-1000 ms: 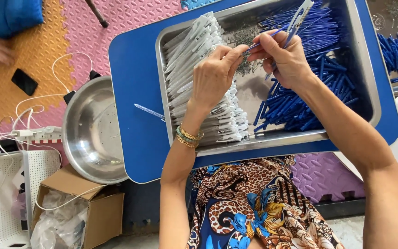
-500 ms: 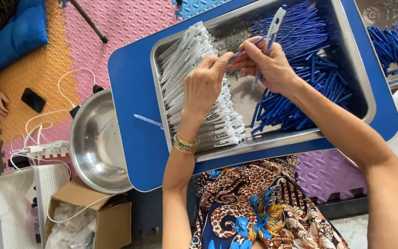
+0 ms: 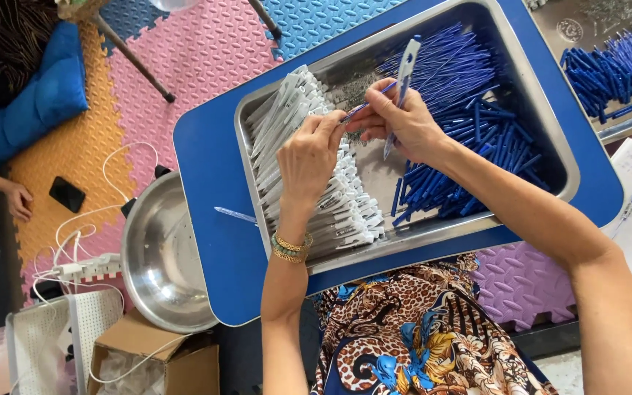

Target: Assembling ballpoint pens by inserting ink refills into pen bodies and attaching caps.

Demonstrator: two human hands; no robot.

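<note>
the left hand (image 3: pixel 309 157) and the right hand (image 3: pixel 404 124) meet above a steel tray (image 3: pixel 550 146) that sits on a blue desk (image 3: pixel 213 146). the fingers of the left hand pinch the end of a thin blue pen (image 3: pixel 367 104), and the right hand touches the same pen at its other end. the right hand also holds a clear flat sleeve (image 3: pixel 402 80), which points up and away. inside the tray, white sleeves (image 3: pixel 294 139) lie in a row at the left and loose blue pens (image 3: pixel 477 124) are piled at the right. one single pen (image 3: pixel 235 214) lies on the desk beside the tray. a steel bowl (image 3: pixel 159 256) is just beside the desk edge.
</note>
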